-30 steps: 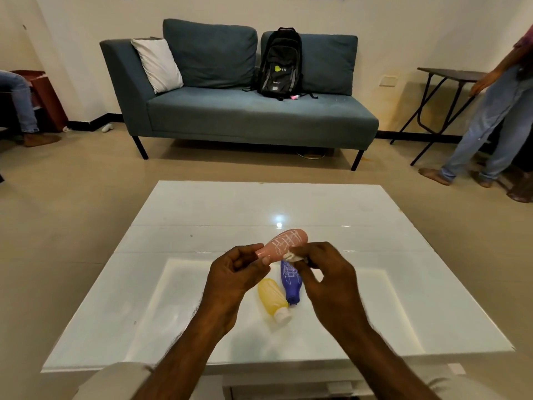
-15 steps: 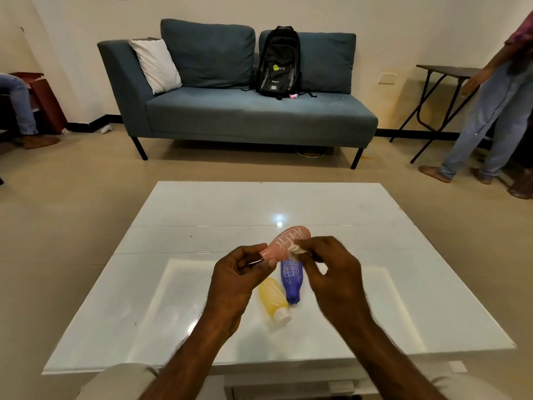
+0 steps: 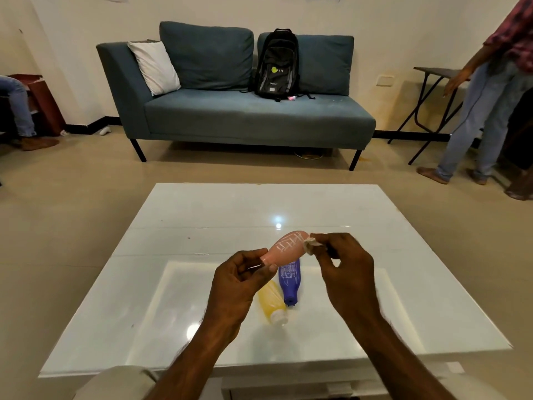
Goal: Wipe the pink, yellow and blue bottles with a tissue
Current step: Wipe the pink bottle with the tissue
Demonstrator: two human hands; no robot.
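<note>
Over the white table (image 3: 173, 327) we've got the yellow bottle (image 3: 271, 303) and blue bottle (image 3: 290, 280) lying side by side. Just above, our left hand (image 3: 239, 287) pinches the pink bottle (image 3: 284, 251) by its neck, while our right hand (image 3: 344, 272) presses a wadded tissue (image 3: 310, 244) to its far end.
</note>
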